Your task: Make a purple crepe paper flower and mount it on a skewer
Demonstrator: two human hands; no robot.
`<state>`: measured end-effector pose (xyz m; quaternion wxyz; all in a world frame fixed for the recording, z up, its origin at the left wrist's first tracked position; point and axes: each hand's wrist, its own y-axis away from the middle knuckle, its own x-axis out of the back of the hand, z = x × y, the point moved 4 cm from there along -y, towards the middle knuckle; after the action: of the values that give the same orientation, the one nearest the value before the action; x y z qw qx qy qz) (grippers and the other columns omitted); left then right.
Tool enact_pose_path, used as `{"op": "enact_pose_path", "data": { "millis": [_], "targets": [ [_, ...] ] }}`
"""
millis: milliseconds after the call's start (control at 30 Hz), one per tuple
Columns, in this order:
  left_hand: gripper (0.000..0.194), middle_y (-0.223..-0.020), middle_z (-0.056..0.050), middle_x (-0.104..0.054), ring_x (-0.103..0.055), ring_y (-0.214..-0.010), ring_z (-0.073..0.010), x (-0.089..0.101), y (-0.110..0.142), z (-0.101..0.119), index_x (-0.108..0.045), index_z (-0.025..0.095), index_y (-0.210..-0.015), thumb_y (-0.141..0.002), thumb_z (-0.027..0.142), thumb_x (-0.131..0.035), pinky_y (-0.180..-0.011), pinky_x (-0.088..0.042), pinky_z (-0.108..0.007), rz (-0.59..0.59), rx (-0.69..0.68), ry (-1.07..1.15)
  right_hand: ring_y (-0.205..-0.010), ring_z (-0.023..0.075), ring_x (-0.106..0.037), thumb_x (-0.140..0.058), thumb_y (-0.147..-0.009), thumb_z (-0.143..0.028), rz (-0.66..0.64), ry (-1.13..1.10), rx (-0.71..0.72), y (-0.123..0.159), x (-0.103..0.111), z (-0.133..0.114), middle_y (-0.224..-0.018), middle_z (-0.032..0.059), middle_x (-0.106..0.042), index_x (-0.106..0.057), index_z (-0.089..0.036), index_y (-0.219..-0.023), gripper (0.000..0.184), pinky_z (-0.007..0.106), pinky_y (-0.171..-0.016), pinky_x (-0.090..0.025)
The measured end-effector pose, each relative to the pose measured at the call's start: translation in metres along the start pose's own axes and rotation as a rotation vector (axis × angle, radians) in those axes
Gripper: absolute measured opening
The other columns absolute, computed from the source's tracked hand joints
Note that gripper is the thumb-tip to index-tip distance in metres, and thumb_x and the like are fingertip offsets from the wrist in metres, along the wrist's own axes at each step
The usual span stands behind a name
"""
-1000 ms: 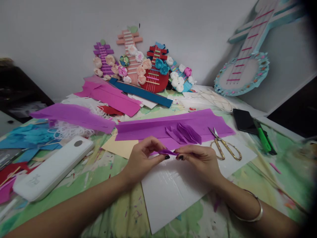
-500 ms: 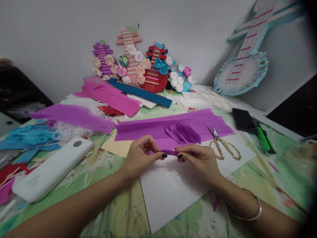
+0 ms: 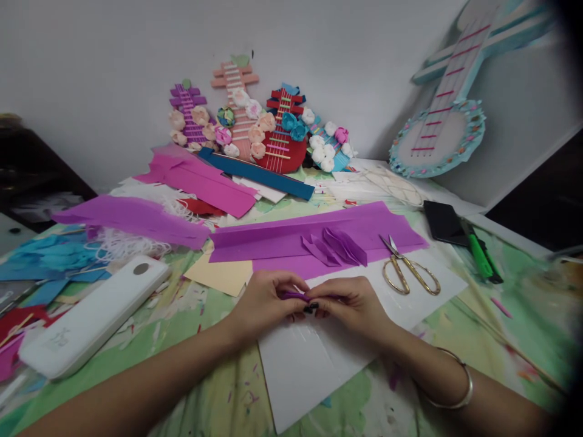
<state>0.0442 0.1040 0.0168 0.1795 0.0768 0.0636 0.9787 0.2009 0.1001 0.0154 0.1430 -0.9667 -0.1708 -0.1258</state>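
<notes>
Both my left hand [image 3: 276, 299] and my right hand [image 3: 348, 303] pinch a small strip of purple crepe paper [image 3: 294, 295] over the white board [image 3: 314, 370]. Their fingertips meet at its middle, and much of the strip is hidden by the fingers. Just beyond my hands, several cut purple paper pieces [image 3: 344, 247] lie on a long folded purple crepe sheet [image 3: 273, 233]. Gold-handled scissors [image 3: 410, 267] rest on the board to the right of my right hand, blades slightly apart.
A white power bank [image 3: 95, 315] lies at left beside blue paper scraps [image 3: 54, 252] and white string. A green cutter [image 3: 483, 255] and a black phone-like slab [image 3: 444, 223] are at right. Decorated paper instruments [image 3: 282, 142] lean against the wall. Magenta paper [image 3: 200, 182] lies behind.
My two hands have come closer together and slightly lower, so their fingertips now touch around the purple strip. Less of the strip shows between them.
</notes>
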Motion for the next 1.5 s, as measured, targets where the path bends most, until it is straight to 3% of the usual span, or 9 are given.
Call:
{"op": "enact_pose_path", "data": {
  "millis": [400,500,600,700,800,967,1067,1267,1500],
  "targets": [
    [0.011,-0.069,-0.006,-0.072,-0.069,-0.064,-0.0152,0.020,-0.011,-0.003,-0.067,0.012,-0.079,-0.070,0.009,-0.062,-0.061,-0.057,-0.024,0.066,0.056,0.118,-0.049,0.0129,-0.060,-0.065,-0.076,-0.029,0.088,0.002,-0.095,-0.010,0.031,0.020,-0.057,0.0025,-0.066,-0.072,-0.015,-0.084,0.018,0.026,-0.050,-0.052],
    [0.016,-0.063,-0.005,-0.070,-0.068,-0.056,-0.0161,0.023,-0.013,-0.005,-0.064,0.012,-0.084,-0.068,0.010,-0.065,-0.053,-0.054,-0.023,0.072,0.093,0.097,-0.052,0.0136,-0.060,-0.062,-0.079,-0.028,0.185,0.134,-0.038,-0.013,0.042,0.022,-0.061,0.0031,-0.066,-0.071,-0.016,-0.088,0.017,0.026,-0.051,-0.050],
    [0.012,-0.056,-0.004,-0.067,-0.066,-0.051,-0.0151,0.024,-0.014,-0.004,-0.062,0.012,-0.077,-0.067,0.013,-0.068,-0.048,-0.050,-0.021,0.043,0.050,0.013,-0.077,0.0189,-0.064,-0.057,-0.082,-0.020,0.255,0.410,0.113,-0.016,0.047,0.014,-0.086,0.0072,-0.070,-0.072,-0.019,-0.092,0.018,0.033,-0.068,-0.050],
    [0.007,-0.057,-0.003,-0.067,-0.062,-0.049,-0.0122,0.026,-0.014,0.001,-0.065,0.013,-0.070,-0.065,0.014,-0.069,-0.048,-0.046,-0.019,0.055,-0.039,-0.097,-0.095,0.0236,-0.058,-0.054,-0.083,-0.016,0.149,0.625,0.212,-0.019,0.040,0.008,-0.103,0.0085,-0.068,-0.072,-0.022,-0.095,0.022,0.041,-0.083,-0.046],
    [0.004,-0.062,-0.002,-0.068,-0.061,-0.055,-0.0112,0.030,-0.014,0.006,-0.069,0.014,-0.068,-0.065,0.011,-0.068,-0.052,-0.045,-0.019,0.103,-0.132,-0.187,-0.087,0.0231,-0.056,-0.052,-0.085,-0.014,0.061,0.701,0.224,-0.020,0.035,0.008,-0.099,0.0067,-0.070,-0.072,-0.023,-0.094,0.024,0.041,-0.077,-0.046],
    [0.011,-0.071,-0.004,-0.068,-0.059,-0.060,-0.0123,0.039,-0.014,0.007,-0.070,0.015,-0.075,-0.070,0.024,-0.069,-0.054,-0.046,-0.021,0.203,-0.213,-0.184,-0.080,0.0204,-0.055,-0.054,-0.083,-0.015,0.129,0.542,0.238,-0.017,0.040,0.005,-0.087,0.0064,-0.069,-0.072,-0.021,-0.090,0.020,0.035,-0.069,-0.046],
    [0.020,-0.077,-0.006,-0.069,-0.061,-0.064,-0.0146,0.043,-0.016,0.006,-0.070,0.013,-0.081,-0.071,0.030,-0.070,-0.057,-0.049,-0.025,0.247,-0.244,-0.092,-0.076,0.0173,-0.059,-0.055,-0.081,-0.015,0.042,0.385,0.123,-0.016,0.039,0.008,-0.083,0.0051,-0.067,-0.071,-0.020,-0.088,0.017,0.031,-0.067,-0.046],
    [0.008,-0.088,-0.008,-0.069,-0.063,-0.082,-0.0195,0.035,-0.019,0.008,-0.071,0.015,-0.074,-0.071,0.021,-0.068,-0.070,-0.050,-0.030,0.121,-0.355,-0.288,-0.071,0.0156,-0.063,-0.059,-0.080,-0.018,-0.059,0.165,-0.049,-0.016,0.029,0.020,-0.076,0.0019,-0.067,-0.059,-0.018,-0.081,0.002,0.027,-0.063,-0.047],
    [0.008,-0.097,-0.007,-0.070,-0.062,-0.092,-0.0198,0.029,-0.020,0.004,-0.069,0.017,-0.076,-0.071,0.012,-0.064,-0.083,-0.047,-0.033,0.063,-0.341,-0.452,-0.082,0.0160,-0.064,-0.061,-0.079,-0.018,-0.058,0.090,-0.072,-0.015,0.030,0.027,-0.085,0.0036,-0.067,-0.054,-0.019,-0.089,0.012,0.029,-0.073,-0.049]
  ]
}}
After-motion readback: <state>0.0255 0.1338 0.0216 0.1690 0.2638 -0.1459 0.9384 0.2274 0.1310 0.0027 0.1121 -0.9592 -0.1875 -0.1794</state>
